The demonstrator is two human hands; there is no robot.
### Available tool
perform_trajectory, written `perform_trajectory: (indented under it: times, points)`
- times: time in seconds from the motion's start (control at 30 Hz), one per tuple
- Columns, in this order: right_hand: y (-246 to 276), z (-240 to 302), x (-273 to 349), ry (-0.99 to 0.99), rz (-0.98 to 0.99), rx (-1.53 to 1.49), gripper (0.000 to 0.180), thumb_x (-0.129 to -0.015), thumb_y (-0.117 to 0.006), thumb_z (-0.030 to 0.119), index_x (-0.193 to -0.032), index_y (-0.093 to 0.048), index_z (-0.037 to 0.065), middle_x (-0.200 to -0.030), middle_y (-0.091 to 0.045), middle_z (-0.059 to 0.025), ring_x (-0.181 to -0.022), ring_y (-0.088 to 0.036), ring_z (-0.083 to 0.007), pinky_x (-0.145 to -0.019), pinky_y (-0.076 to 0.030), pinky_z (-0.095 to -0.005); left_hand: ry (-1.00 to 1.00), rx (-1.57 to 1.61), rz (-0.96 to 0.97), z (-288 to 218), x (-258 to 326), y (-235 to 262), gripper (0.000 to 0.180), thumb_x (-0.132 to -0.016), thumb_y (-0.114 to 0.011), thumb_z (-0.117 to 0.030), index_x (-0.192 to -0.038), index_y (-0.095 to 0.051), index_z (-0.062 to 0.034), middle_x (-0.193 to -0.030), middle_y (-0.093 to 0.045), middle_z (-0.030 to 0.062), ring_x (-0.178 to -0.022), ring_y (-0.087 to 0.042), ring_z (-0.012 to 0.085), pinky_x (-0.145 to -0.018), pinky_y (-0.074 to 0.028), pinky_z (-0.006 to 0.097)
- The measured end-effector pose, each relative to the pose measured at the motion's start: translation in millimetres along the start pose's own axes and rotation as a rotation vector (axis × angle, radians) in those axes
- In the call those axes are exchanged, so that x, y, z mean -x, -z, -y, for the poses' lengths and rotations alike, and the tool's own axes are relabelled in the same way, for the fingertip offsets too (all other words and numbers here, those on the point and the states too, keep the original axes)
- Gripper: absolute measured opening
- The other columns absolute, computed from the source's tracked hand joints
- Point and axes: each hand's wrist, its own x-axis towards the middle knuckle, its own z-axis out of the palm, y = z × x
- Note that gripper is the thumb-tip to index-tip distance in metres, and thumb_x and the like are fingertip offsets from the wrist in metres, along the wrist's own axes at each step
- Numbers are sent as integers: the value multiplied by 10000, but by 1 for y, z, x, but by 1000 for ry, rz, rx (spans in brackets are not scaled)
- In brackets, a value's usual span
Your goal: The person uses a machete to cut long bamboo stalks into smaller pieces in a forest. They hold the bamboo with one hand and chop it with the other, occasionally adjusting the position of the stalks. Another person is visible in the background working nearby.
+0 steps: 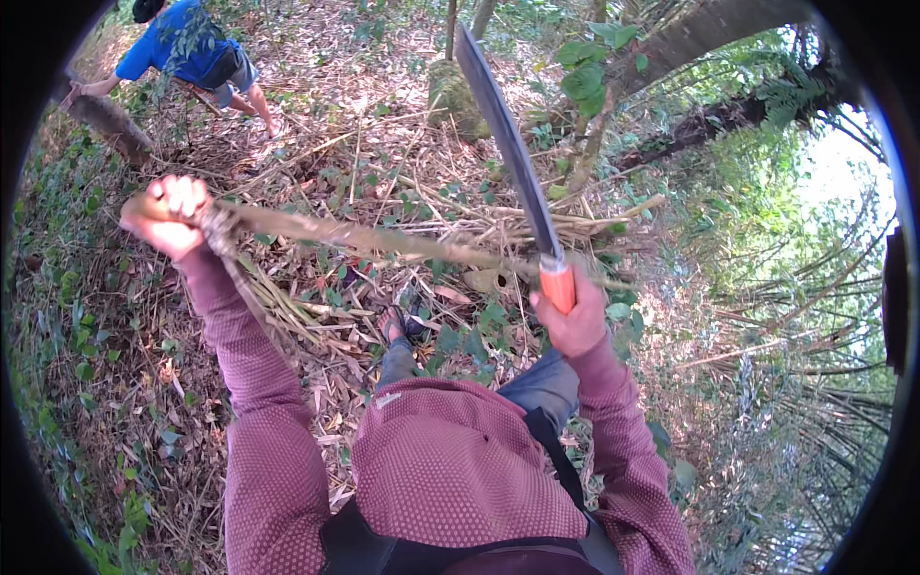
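My left hand is raised at the left, its fingers wrapped round the thick end of a long brown stick. Side shoots branch off near the grip, and the stick is partly smeared by motion. It stretches rightward across my front, its thin end passing close to my right hand. That hand is closed on the orange handle of a machete. The long dark blade points up and slightly left, away from me. Whether the stick touches the machete I cannot tell.
Cut stalks and dry leaves litter the ground around my feet. A person in a blue shirt stands at the far left by a leaning trunk. A mossy stump stands ahead. A thick slanting trunk and dense branches fill the right.
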Motion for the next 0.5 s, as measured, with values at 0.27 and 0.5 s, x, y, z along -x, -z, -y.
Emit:
perform_trajectory:
  times: [0.27, 0.5]
  points:
    - [8, -9, -16, 195, -70, 25, 294, -715, -645, 125, -962, -511, 42, -763, -584, -125, -683, -582, -239, -645, -452, -310, 4, -200, -34, 36, -22, -30, 360, -919, -398, -312, -603, -327, -156, -522, -318, -36, -447, -329, 95, -487, -325, 243]
    - [55, -169, 19, -389, 380, 759, 380, -673, -613, 284, -979, -570, 63, -896, -609, -193, -835, -587, -359, -744, -467, -425, 35, 98, 75, -35, -56, -21, 327, -828, -588, -282, -602, -407, -131, -480, -349, -51, -385, -336, 63, -399, -332, 233]
